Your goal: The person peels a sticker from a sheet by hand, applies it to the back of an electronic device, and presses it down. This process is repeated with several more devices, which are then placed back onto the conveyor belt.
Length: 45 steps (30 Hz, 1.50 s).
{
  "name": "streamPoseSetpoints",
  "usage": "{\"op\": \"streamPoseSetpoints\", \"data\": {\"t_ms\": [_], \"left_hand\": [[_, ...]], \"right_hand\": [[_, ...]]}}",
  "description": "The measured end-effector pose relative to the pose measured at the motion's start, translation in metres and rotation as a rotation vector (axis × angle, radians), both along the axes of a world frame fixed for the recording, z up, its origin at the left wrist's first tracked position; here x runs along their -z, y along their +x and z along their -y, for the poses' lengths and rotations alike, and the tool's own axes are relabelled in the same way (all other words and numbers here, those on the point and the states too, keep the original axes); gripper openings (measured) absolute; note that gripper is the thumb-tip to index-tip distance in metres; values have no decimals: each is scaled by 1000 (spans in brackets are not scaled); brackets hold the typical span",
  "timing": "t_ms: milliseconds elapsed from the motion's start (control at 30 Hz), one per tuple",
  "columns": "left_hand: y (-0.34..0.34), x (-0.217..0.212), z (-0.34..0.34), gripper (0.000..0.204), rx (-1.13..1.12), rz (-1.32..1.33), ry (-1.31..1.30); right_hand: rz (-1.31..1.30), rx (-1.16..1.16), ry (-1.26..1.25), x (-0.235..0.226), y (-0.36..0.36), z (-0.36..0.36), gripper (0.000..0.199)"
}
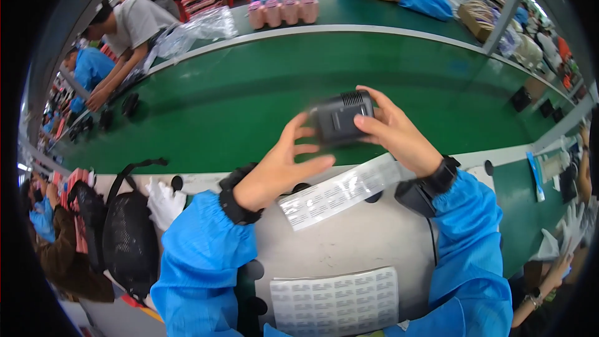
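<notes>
Ahead of you, green bench (249, 75); nearer, pale bench (324, 249): label stack (335, 302) at near edge, 1 loose label sheet (337, 193) at far edge. Black device (342, 120) held above green bench's near edge. Risk: device may drop if 1-hand pinch slips. Your right hand (396, 131): thumb and fingers closed on device's right side. Your left hand (279, 165): fingers spread wide, contact unclear through blur.

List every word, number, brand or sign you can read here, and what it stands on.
No text is legible.
Label strip below the hands: print too small, with glare.
Label sheet at the lower edge: rows of print, too small.
Black device in the right hand: partly blurred, no readable marking.
</notes>
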<state>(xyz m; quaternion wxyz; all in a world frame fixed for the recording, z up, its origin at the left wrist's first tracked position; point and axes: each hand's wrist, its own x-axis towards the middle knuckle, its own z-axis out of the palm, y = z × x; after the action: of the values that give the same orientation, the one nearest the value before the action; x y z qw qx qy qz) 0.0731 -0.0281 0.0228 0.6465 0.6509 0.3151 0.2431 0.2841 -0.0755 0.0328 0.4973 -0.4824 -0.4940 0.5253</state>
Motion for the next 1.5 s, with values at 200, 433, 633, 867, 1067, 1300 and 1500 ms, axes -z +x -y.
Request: {"op": "streamPoseSetpoints", "data": {"t_ms": [200,433,633,867,1067,1300,1500], "left_hand": [[-4,1,-4,62,344,-380,398],[2,2,7,53,442,-592,634],[-14,29,-9,45,452,-497,711],[-14,8,-19,33,372,-409,308],[-25,8,-28,28,122,-209,578],[-15,4,-29,27,31,-86,127],[-5,5,-21,27,-8,-53,89]], "right_hand": [[245,479,43,48,89,-28,71],[894,915,230,94,121,-47,75],[837,680,564,32,69,-32,59],[999,-285,297,0,-8,10,42],[760,-193,-133,-9,-11,2,36],[821,115,358,4,-10,3,24],[855,293,490,12,-13,2,13]]}}
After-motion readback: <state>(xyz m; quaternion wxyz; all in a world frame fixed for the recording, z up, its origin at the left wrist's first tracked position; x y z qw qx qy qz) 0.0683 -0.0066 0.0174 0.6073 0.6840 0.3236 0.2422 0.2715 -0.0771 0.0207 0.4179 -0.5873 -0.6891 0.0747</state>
